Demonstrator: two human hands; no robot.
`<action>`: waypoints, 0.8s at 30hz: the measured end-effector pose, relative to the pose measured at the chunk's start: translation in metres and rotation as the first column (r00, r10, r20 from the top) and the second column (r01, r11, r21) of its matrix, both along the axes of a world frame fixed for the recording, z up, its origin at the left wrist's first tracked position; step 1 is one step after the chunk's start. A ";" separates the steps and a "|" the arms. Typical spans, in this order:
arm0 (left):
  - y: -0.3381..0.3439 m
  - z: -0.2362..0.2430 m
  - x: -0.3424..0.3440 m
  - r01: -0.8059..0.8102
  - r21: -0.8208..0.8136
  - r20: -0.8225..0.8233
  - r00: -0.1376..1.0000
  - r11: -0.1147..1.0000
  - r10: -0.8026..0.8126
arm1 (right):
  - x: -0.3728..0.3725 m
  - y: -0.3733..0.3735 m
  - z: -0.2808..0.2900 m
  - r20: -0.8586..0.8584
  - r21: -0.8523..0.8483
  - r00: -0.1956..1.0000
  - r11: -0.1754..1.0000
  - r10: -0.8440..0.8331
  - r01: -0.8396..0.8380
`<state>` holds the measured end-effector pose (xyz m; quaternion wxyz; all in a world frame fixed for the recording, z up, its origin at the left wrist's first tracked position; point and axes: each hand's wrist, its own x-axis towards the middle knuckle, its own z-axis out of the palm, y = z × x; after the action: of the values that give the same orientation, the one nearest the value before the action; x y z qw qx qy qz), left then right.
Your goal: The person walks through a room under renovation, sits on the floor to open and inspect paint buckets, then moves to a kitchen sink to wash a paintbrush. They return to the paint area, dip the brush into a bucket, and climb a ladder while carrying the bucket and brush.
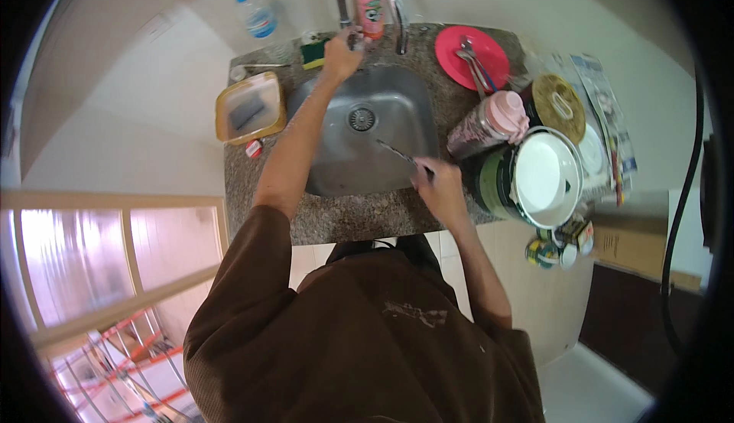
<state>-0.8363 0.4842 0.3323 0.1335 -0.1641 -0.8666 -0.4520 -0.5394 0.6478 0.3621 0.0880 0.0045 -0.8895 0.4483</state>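
Note:
My left hand (344,57) reaches across the sink (413,102) to its back edge. Its fingers close around the tap handle (352,39), at the foot of the tap. The curved chrome spout (399,17) hangs just right of it. Above the sink's near right part, my right hand (442,192) is closed on a thin, dark-handled utensil (396,151). The utensil's narrow end points up and left toward the drain (362,119); blur hides its exact kind. Beside my left hand lies a green and yellow sponge (313,55).
Left of the sink sits a yellow-rimmed tub (223,125) with a grey block inside. A water bottle (257,14) and a pink bottle (370,11) stand behind. To the right are a pink plate (451,44) with spoons, a pink-lidded flask (482,126) and a paint bucket (495,182).

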 end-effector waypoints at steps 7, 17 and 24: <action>-0.002 0.002 -0.025 0.079 -0.071 0.039 0.996 0.994 -0.076 | -0.141 -0.007 -0.027 -0.067 0.194 0.995 0.979 0.077 -0.063; -0.022 0.003 -0.019 0.023 -0.029 0.014 1.000 0.999 -0.023 | -0.247 -0.021 -0.039 0.238 0.397 0.962 0.891 0.133 -0.221; -0.023 0.003 -0.015 0.018 -0.046 0.008 1.000 0.999 -0.017 | -0.275 -0.028 -0.045 0.356 0.409 0.931 0.883 0.078 -0.230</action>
<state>-0.8517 0.4610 0.3352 0.1226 -0.1729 -0.8757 -0.4339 -0.8139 0.6202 0.3174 -0.1014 0.0215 -0.9669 0.2333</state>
